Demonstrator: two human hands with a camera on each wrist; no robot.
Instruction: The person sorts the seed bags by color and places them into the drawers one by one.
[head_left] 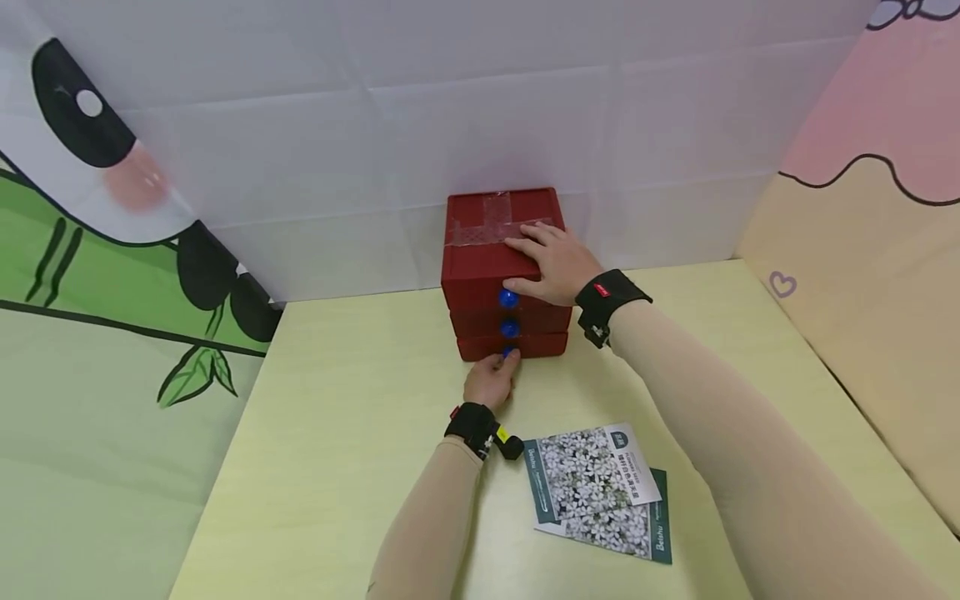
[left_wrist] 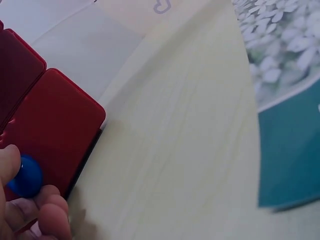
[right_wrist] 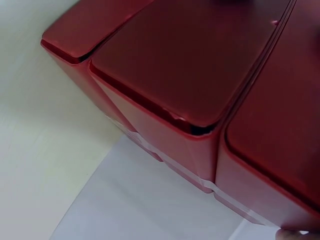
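A red box of stacked drawers stands against the back wall, clear tape crossed over its top. Blue knobs run down its front, one per drawer. My left hand holds the lowest blue knob between thumb and fingers, low at the bottom drawer. On the box's top, near its right front edge, rests my right hand with the fingers spread. The right wrist view shows the drawer fronts close up and a bit of one finger at the lower corner.
Two overlapping booklets with white flowers lie on the pale table near my left wrist, between my forearms. Behind the box hangs a white cloth wall, and a peach panel borders the right side.
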